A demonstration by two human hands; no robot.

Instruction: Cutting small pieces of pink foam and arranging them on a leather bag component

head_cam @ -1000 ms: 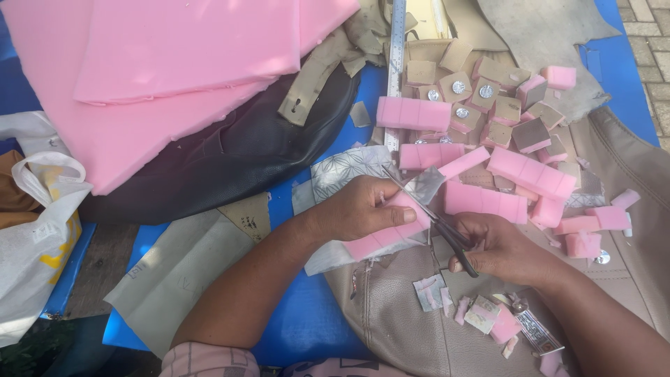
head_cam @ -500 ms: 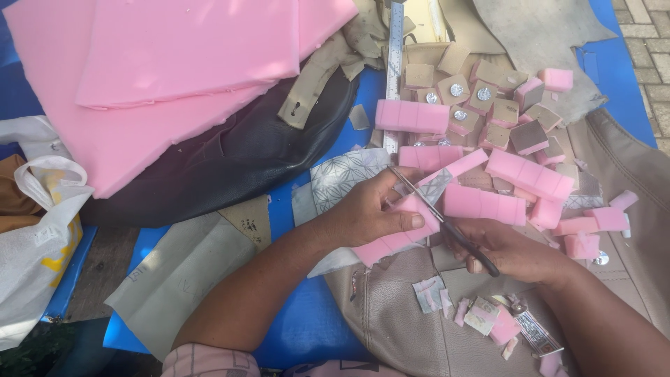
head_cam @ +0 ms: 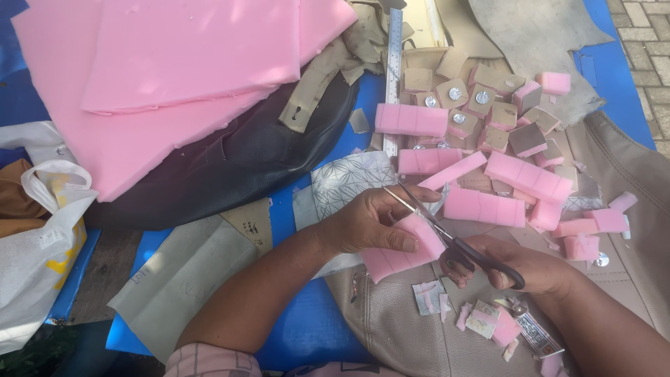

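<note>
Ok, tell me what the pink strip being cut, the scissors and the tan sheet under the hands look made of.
Pink strip: soft foam, matte, thick with porous-looking edges.
Scissors: shiny metal blades, black handles, probably plastic.
Tan sheet: looks like leather or faux leather, smooth with creases and a stitched seam.

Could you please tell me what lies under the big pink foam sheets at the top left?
The pink foam sheets rest on a dark leather piece, whose edge shows below them, and over tan strips at their right. Whatever lies beneath the sheets' middle is covered.

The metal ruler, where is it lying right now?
In the head view the metal ruler lies upright at top centre, between the big pink foam sheets on its left and the small foam-and-card blocks on its right.
</note>
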